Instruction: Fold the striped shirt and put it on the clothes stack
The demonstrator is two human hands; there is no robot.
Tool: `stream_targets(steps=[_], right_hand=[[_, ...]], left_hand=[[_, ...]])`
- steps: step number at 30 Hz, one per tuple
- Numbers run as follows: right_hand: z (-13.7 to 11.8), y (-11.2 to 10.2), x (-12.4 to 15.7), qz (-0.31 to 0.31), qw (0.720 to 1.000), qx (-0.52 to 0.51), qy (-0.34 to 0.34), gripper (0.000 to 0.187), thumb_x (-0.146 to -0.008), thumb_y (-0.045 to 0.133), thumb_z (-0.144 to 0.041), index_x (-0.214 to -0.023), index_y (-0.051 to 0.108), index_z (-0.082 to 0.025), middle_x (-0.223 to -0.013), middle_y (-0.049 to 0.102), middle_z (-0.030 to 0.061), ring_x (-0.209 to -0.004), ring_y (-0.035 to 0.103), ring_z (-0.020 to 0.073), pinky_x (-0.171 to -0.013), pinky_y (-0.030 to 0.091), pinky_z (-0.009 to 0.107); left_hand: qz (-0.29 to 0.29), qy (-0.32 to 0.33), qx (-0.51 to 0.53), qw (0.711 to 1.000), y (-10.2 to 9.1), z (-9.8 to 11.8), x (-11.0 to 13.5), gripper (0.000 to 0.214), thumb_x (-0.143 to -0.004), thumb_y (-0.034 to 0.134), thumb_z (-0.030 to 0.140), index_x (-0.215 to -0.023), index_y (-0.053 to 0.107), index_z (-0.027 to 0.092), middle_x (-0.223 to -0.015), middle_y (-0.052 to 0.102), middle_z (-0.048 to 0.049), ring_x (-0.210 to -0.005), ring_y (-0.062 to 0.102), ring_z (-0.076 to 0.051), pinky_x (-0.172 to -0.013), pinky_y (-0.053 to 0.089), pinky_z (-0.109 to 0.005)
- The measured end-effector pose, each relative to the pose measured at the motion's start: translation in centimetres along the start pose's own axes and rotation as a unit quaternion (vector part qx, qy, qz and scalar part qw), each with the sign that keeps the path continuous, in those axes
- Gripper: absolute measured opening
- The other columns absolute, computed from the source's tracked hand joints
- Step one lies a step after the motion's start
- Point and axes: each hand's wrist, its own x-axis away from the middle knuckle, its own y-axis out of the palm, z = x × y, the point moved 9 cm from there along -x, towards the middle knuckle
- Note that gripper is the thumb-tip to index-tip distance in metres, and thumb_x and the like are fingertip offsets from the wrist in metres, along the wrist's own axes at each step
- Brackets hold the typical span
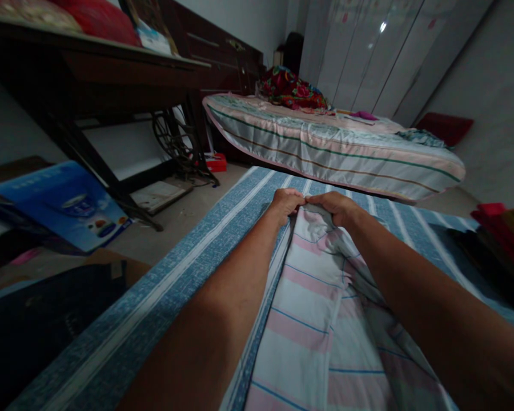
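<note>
A white garment with pink bands and thin blue stripes (300, 311) lies lengthwise toward me on a blue-and-white striped bed cover (188, 251). At its far end, my left hand (286, 202) pinches the left corner of the cloth. Beside it, my right hand (336, 206) grips the same far edge, with its fingertips meeting those of the left. The garment's right side is bunched in folds under my right forearm. Its near end runs out of the bottom of the view, and I cannot tell which kind of garment it is.
Folded dark and red clothes (503, 245) are stacked at right. Beyond stands another bed (334, 151) with a red floral blanket (293, 88). To the left are a treadle sewing table (124, 74), a blue box (68, 202) and a dark bag (55, 308).
</note>
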Motion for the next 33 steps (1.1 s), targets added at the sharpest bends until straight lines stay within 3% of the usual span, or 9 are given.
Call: stream_targets(steps=[15,27,33], right_hand=[[1.0,0.8,-0.8,0.003,0.996,-0.086,0.012,0.010,-0.080,0.059,-0.018,-0.073,0.059,-0.011,-0.050,0.058,0.0014,-0.041,0.053,0.0135,-0.046,0.050,0.025],[-0.3,-1.1,-1.4,0.140,0.987,-0.050,-0.063,0.010,-0.065,0.071,-0.010,-0.068,0.062,-0.012,-0.044,0.053,-0.0020,-0.041,0.051,0.0133,-0.040,0.044,0.022],[-1.2,-1.1,-0.6,0.160,0.981,-0.054,-0.096,0.014,-0.059,0.071,-0.006,-0.061,0.060,-0.015,-0.045,0.053,-0.0030,-0.044,0.053,0.0133,-0.040,0.044,0.022]], left_hand=[[-0.018,0.036,-0.005,0.999,0.6,0.2,-0.2,0.010,-0.059,0.060,0.003,-0.062,0.059,0.013,-0.047,0.050,0.0064,-0.041,0.043,-0.004,-0.043,0.035,-0.016],[-0.018,0.037,-0.040,0.998,0.6,0.5,0.6,0.008,-0.062,0.067,0.008,-0.068,0.064,0.013,-0.054,0.056,0.0046,-0.048,0.046,-0.005,-0.045,0.036,-0.016],[-0.021,0.036,-0.032,0.999,0.7,0.7,1.0,0.007,-0.063,0.069,0.010,-0.064,0.062,0.013,-0.051,0.053,0.0050,-0.046,0.045,-0.005,-0.046,0.035,-0.017]])
